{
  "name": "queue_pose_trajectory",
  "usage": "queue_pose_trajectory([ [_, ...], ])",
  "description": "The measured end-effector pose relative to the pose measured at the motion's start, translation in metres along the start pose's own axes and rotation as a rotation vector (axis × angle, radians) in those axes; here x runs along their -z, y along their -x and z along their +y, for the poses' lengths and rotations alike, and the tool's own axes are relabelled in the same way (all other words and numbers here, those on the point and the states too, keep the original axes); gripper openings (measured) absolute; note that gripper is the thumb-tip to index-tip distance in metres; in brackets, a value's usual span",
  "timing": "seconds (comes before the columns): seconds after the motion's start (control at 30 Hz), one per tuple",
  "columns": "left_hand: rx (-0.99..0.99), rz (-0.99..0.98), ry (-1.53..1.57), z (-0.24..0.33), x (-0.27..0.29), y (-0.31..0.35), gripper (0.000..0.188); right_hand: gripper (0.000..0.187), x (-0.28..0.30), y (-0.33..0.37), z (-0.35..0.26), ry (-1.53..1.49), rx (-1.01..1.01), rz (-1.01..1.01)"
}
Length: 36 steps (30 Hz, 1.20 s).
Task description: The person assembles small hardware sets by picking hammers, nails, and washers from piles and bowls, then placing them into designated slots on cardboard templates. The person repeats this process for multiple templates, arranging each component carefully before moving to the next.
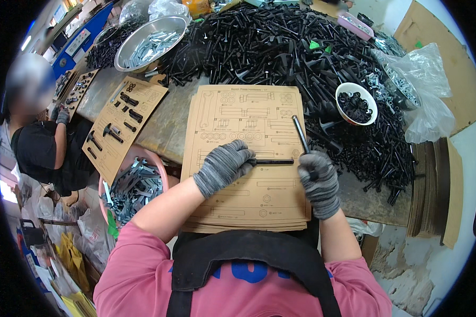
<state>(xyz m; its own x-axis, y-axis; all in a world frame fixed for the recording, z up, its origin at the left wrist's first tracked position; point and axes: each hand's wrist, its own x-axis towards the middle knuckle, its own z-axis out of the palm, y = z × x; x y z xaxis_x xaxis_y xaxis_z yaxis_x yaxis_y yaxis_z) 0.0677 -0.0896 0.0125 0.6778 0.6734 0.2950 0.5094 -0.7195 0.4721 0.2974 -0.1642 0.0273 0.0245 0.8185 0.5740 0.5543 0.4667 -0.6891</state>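
My left hand (225,168), in a grey striped knit glove, is closed on one end of a long black bolt (275,161). That bolt lies level, just over the printed brown cardboard sheet (232,208). In my right hand (318,182), gloved alike, a second black bolt (300,131) points up and slightly left; its lower end is hidden in the fingers. The cardboard tops a stack in front of me and carries line drawings of bolts, nuts and a wrench.
A large heap of black bolts (238,42) covers the table beyond. Around it stand a metal bowl (182,26) of silver bolts, a white bowl (367,120) of black nuts, and a pink tub (165,179) of wrenches. At left, a person (37,148) works beside a filled card (116,164).
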Motion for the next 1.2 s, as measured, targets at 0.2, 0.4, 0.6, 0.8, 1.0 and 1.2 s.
queue_pose_trajectory([
  [0.2,0.443,0.026,0.942,0.032,0.01,0.004,0.035,0.03,-0.032,-0.002,-0.032,0.146,0.349,-0.179],
  [0.4,0.613,0.052,1.414,0.015,0.036,0.027,0.037,0.045,-0.044,-0.009,-0.047,-0.027,0.309,-0.37],
  [0.6,0.19,-0.376,0.214,-0.014,0.062,0.051,0.032,0.037,-0.035,-0.002,-0.023,0.158,0.148,-0.325],
  [0.8,-0.125,-0.212,-0.043,-0.011,0.041,0.061,0.029,0.03,-0.061,0.009,-0.037,0.247,0.023,-0.722],
  [1.0,0.444,-0.356,-0.001,-0.006,0.097,0.087,0.035,0.025,-0.068,0.012,-0.04,0.369,0.029,-0.75],
  [1.2,0.313,-0.376,0.094,-0.013,0.07,0.11,0.028,0.019,-0.068,0.016,-0.037,0.371,0.12,-0.695],
])
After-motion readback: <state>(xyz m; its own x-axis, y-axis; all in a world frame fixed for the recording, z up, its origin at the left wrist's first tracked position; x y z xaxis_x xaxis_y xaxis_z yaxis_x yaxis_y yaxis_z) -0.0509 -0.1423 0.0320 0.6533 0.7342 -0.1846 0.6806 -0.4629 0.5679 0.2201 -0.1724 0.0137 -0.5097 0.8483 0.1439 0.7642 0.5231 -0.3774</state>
